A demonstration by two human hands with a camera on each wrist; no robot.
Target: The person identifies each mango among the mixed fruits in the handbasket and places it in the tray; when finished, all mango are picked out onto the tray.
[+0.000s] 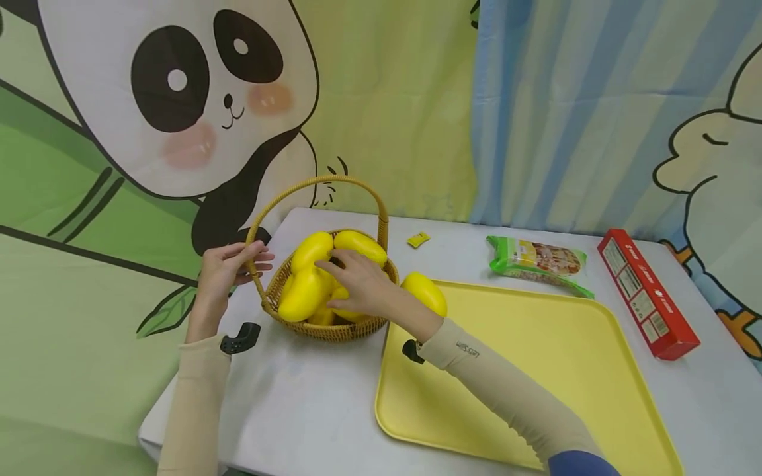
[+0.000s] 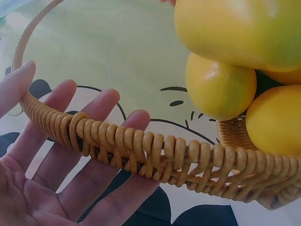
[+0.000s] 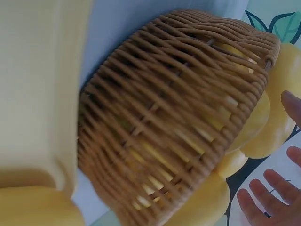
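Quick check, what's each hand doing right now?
Left hand: loosely holding the basket handle.
Right hand: open, holding nothing, over the yellow fruit.

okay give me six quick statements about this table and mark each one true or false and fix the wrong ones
1. One glossy yellow oval fruit lies outside the brown woven wicker basket. True.
2. The left grip is at the basket's arched woven handle. True.
3. The right grip clasps the long red rectangular box. False: it is spread over the basket's fruits.
4. The basket is empty. False: several yellow fruits fill it.
5. In the head view, the green printed package lies left of the red box. True.
6. The box lies left of the flat yellow tray. False: right.
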